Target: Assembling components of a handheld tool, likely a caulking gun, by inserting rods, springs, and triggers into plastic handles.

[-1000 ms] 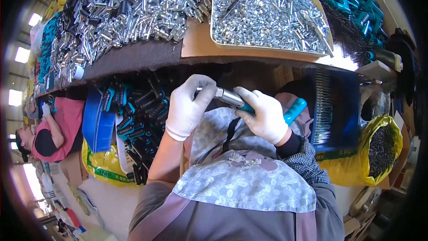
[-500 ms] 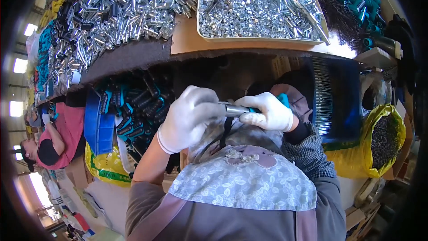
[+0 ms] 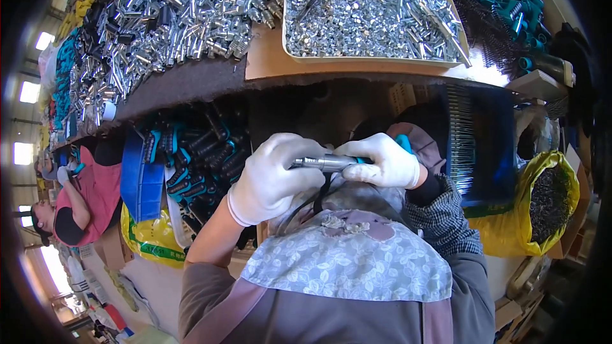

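Right hand (image 3: 382, 162) was clenched around the metal-and-teal tool (image 3: 330, 164), toward its teal end. Left hand (image 3: 264, 177) curled about the bare metal end; firm grip or loose touch, couldn't tell. Tool lay between both hands, in front of the apron (image 3: 347, 264), long axis roughly left to right, metal end leftward. Beyond: table (image 3: 185, 89) with tray (image 3: 370, 60) of small metal parts, metal tube pile (image 3: 197, 16) left of it.
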Tool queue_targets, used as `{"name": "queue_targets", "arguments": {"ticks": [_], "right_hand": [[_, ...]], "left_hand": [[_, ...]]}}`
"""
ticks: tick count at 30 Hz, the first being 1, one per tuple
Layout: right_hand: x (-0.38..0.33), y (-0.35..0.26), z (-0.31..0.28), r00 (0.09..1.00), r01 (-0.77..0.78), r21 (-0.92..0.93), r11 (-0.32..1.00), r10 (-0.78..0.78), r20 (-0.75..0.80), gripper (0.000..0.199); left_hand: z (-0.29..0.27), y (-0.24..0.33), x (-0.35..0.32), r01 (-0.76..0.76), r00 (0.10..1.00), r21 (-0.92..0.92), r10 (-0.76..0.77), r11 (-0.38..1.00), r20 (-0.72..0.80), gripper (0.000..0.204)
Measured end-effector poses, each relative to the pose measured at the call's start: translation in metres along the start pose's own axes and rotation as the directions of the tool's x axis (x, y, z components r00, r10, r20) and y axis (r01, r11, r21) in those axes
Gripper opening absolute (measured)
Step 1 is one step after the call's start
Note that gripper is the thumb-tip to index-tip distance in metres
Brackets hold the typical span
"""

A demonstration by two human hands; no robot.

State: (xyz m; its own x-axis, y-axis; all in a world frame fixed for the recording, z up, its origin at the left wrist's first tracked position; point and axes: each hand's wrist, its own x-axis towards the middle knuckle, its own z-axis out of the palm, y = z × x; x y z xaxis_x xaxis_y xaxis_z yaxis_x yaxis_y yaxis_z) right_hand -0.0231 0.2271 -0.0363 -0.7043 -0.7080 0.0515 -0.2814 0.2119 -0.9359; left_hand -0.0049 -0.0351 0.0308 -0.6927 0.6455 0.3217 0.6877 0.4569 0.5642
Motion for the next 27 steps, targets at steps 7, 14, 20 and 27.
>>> {"name": "queue_targets", "arguments": {"ticks": [7, 14, 20, 27], "right_hand": [[0.001, -0.002, 0.006, 0.991, -0.002, -0.262, 0.965, -0.032, -0.126, 0.048], [0.001, -0.007, 0.004, 0.992, -0.035, -0.284, 0.958, -0.002, -0.129, 0.047], [-0.003, -0.008, 0.003, 0.992, -0.027, -0.303, 0.953, -0.012, -0.127, 0.047], [-0.002, -0.007, 0.006, 0.990, -0.025, -0.367, 0.930, -0.028, -0.138, 0.047]], "left_hand": [[-0.001, 0.002, -0.003, 0.556, 0.830, -0.197, -0.554, 0.808, 0.069, 0.033], [0.002, 0.008, -0.010, 0.486, 0.854, -0.106, -0.497, 0.867, -0.155, 0.026], [0.008, -0.004, -0.004, -0.190, 0.977, 0.142, 0.201, 0.972, -0.065, 0.022], [0.011, 0.002, -0.008, 0.459, 0.883, -0.208, -0.470, 0.864, -0.004, 0.030]]}}
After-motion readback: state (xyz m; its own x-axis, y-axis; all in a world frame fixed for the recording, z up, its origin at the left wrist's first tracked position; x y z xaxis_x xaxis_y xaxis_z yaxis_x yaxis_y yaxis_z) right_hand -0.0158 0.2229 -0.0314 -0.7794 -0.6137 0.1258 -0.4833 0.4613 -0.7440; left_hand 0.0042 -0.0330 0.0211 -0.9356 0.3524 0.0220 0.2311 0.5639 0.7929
